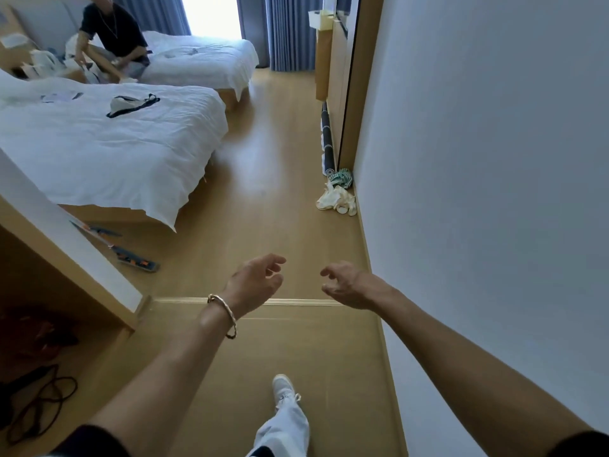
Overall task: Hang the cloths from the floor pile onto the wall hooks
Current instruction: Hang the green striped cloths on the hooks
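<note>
Approach step, nothing picked up yet. Left hand (257,282) and right hand (346,285) were both held out in front, empty, fingers apart and loosely curled, holding nothing. Bracelet (222,315) on the left wrist. One shoe (283,387) was forward at 6 o'clock on the wooden floor (280,143).

The cloth pile (336,197) lay on the floor at about 1 o'clock from the hands, well apart from them, tight against the foot of the white wall (494,159). A cream cloth was in front and a green striped cloth (342,179) sat just behind it, touching. A dark roll (327,140) lay along the baseboard beyond.

No wall hooks showed in view, so I cannot tell where they were.

Near bed (99,143) at 10 o'clock, a second person (108,37) sitting on the far bed at 11 o'clock.

Judgement: the task was at the start of a fetch. The next move likely calls for walking closer, bending down and pinching one cloth off the top of the pile, probably the cream one. Then find the hooks.
</note>
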Available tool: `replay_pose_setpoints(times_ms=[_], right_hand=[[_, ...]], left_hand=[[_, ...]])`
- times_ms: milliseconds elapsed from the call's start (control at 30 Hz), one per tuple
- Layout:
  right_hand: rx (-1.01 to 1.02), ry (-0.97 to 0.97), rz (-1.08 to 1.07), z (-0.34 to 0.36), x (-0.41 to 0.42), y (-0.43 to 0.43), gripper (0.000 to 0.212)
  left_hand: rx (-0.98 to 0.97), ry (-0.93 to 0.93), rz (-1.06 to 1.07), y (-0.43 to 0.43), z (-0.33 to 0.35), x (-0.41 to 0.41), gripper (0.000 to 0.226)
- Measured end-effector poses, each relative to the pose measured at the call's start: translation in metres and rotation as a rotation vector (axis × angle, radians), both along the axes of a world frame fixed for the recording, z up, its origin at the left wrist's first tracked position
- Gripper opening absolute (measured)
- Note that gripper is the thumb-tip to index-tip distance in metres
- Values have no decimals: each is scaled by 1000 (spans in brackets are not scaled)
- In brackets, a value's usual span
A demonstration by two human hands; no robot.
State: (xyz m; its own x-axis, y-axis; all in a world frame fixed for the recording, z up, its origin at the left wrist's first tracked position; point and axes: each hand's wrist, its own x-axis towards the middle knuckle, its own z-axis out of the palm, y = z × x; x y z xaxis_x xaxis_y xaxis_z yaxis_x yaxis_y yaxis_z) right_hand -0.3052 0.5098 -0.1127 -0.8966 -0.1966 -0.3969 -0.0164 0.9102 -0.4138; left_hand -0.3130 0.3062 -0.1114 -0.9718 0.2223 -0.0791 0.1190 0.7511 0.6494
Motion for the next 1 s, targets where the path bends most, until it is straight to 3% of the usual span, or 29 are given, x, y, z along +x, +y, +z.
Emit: replay_pose_setpoints(times_ms=[367,600,767,1000], right_hand=[[162,63,-176,46,-188,54,45],[269,45,-72,63,-283,17,47],[319,52,122,54,-336,-37,45],[281,45,299,33,-412,-89,45]], left_hand=[[59,33,-101,29,18,-227,32],[145,-46,-37,0,6,-290,30],[163,-58,48,-34,-4,-321,31],[138,-84,140,-62,-16,-369,32]])
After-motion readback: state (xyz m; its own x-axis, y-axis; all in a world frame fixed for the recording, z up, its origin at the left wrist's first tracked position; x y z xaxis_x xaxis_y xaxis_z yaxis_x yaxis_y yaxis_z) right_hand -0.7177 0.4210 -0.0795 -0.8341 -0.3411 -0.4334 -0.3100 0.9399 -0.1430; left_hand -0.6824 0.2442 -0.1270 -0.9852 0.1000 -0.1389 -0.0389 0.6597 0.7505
